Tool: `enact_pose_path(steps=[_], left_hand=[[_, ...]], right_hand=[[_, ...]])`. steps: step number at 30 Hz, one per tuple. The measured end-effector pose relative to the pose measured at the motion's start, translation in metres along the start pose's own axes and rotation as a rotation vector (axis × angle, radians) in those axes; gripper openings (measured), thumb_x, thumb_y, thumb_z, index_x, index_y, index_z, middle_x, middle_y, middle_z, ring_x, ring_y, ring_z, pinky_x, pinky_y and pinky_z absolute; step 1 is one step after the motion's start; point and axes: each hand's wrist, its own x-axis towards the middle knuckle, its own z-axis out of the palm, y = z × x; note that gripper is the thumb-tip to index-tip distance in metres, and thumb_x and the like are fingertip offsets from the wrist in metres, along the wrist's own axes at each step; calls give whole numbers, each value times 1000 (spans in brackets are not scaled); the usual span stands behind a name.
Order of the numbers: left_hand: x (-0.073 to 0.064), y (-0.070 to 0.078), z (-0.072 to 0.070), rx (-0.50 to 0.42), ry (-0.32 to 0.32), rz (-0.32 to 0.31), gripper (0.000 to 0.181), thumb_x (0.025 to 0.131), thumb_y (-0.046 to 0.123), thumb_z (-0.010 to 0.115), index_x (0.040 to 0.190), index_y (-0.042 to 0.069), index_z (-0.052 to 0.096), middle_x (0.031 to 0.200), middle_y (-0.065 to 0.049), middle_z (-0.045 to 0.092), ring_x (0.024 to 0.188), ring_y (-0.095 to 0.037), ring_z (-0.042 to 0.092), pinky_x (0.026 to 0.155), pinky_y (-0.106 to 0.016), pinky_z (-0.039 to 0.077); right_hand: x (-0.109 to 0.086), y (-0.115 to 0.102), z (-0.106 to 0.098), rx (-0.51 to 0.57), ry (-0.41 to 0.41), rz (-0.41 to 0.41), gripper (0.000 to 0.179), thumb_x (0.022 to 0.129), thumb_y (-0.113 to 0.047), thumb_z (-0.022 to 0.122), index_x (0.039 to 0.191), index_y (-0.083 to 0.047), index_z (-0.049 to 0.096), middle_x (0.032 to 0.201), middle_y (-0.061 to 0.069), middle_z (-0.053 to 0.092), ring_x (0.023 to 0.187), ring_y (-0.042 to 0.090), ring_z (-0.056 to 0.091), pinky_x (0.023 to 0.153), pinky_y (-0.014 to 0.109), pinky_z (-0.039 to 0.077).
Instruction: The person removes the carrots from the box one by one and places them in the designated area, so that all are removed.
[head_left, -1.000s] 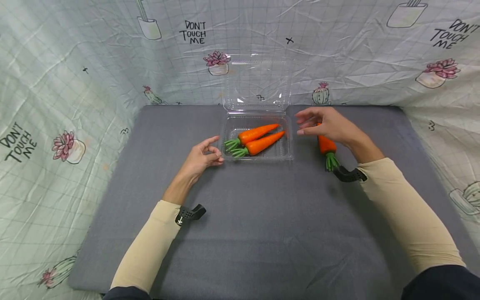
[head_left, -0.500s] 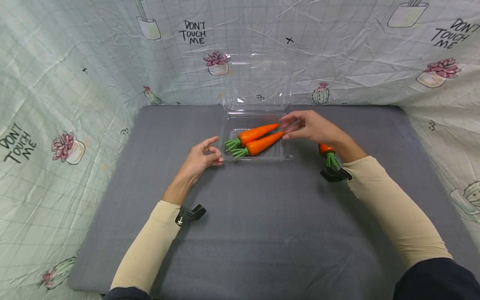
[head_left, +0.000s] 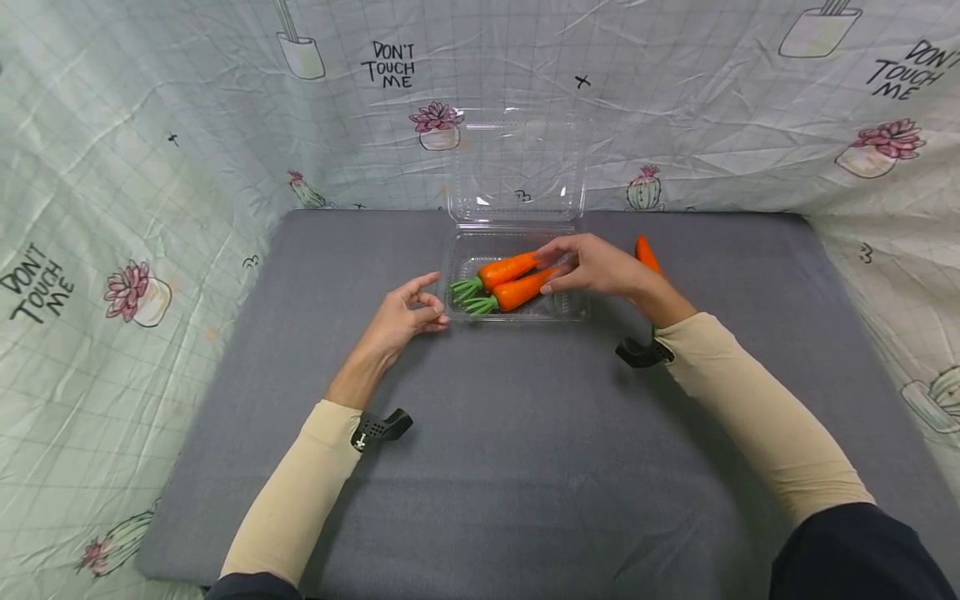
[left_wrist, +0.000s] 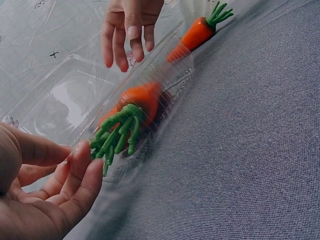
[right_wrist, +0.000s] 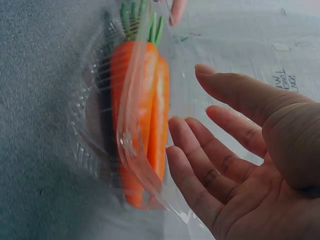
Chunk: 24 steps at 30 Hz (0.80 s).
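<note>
Two orange carrots with green tops, one rear [head_left: 508,269] and one front [head_left: 519,292], lie side by side in a clear plastic clamshell container [head_left: 566,308]. Its transparent lid [head_left: 517,171] stands raised at the back. With thumb and fingertips, my left hand [head_left: 401,315] pinches the container's left edge, as the left wrist view shows close to the green tops [left_wrist: 120,131]. Over the right part of the container hangs my right hand [head_left: 600,268], its fingers spread and holding nothing. The right wrist view has its fingertips near the carrots' pointed ends; in the head view they cover those ends.
A third carrot [head_left: 648,252] lies on the grey cloth-covered table [head_left: 510,433] right of the container, partly hidden by my right forearm. A printed curtain [head_left: 705,100] rises behind the table's far edge and along both sides.
My right hand has moved left and slightly nearer, from beside the third carrot to over the container. My left hand and both carrots in the container have stayed in place.
</note>
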Motion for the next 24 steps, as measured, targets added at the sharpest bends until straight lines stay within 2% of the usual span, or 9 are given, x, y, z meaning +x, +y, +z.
enact_pose_path(steps=[4, 7, 13, 20, 24], left_hand=[[0, 1, 0, -2, 3, -2, 62, 98, -7, 60, 155, 10, 42, 94, -8, 60, 87, -30, 70, 84, -37, 64], [-1, 1, 1, 0, 2, -2, 63, 98, -7, 61, 155, 10, 42, 93, -7, 60, 86, -28, 71, 84, -38, 64], [0, 1, 1, -6, -4, 5, 64, 97, -8, 60, 156, 9, 40, 91, -4, 59, 81, -22, 71, 82, -35, 65], [1, 1, 1, -17, -8, 10, 63, 97, -9, 60, 155, 7, 40, 91, -5, 58, 79, -19, 70, 81, -34, 65], [1, 0, 0, -18, -11, 13, 63, 97, -9, 59, 155, 7, 40, 91, -4, 58, 79, -19, 70, 81, -33, 65]], right_hand=[[7, 0, 7, -5, -26, -23, 54, 89, -6, 78, 137, 5, 57, 140, 24, 56, 116, 36, 67, 97, 42, 59], [12, 2, 12, -22, -49, -22, 53, 89, -6, 79, 136, 5, 57, 140, 23, 56, 114, 36, 67, 95, 40, 59], [20, 5, 19, -150, -54, -12, 58, 87, -16, 82, 137, 1, 60, 141, 17, 58, 111, 32, 67, 95, 41, 56], [27, 7, 24, -274, -34, -33, 57, 85, -15, 84, 136, -2, 63, 142, 16, 58, 130, 32, 51, 110, 49, 44], [30, 8, 27, -321, -28, -28, 57, 84, -10, 84, 137, -3, 63, 143, 16, 57, 133, 33, 49, 113, 50, 43]])
